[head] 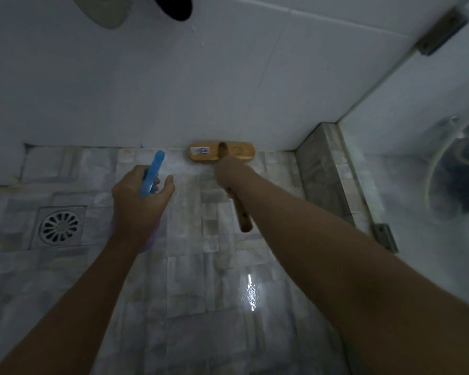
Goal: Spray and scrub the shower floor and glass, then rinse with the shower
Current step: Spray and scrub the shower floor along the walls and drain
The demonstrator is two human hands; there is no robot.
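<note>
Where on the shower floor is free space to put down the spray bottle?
Free: tiles between the drain and the left hand, and the wet floor between both forearms. Crowded: along the wall by the wooden brush.

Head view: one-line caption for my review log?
Right hand scrubs wooden brush along wall base; left hand holds blue spray bottle.

Right hand (pixel 229 173): closed around the wooden handle (pixel 241 212) of the scrub brush (pixel 222 152); the handle's end sticks out behind the grip.
Brush head: just ahead of the grip, flat on the shower floor (pixel 190 280), against the foot of the white wall (pixel 146 85).
Left hand (pixel 137 196): holds a spray bottle, blue trigger top (pixel 152 174) rising past the fingers, purple body (pixel 149 239) showing under the wrist.
Drain (pixel 58 226): left of that grip, set in the floor.
Glass (pixel 431 158): right of the brush grip, beyond a tiled kerb (pixel 322 169).
</note>
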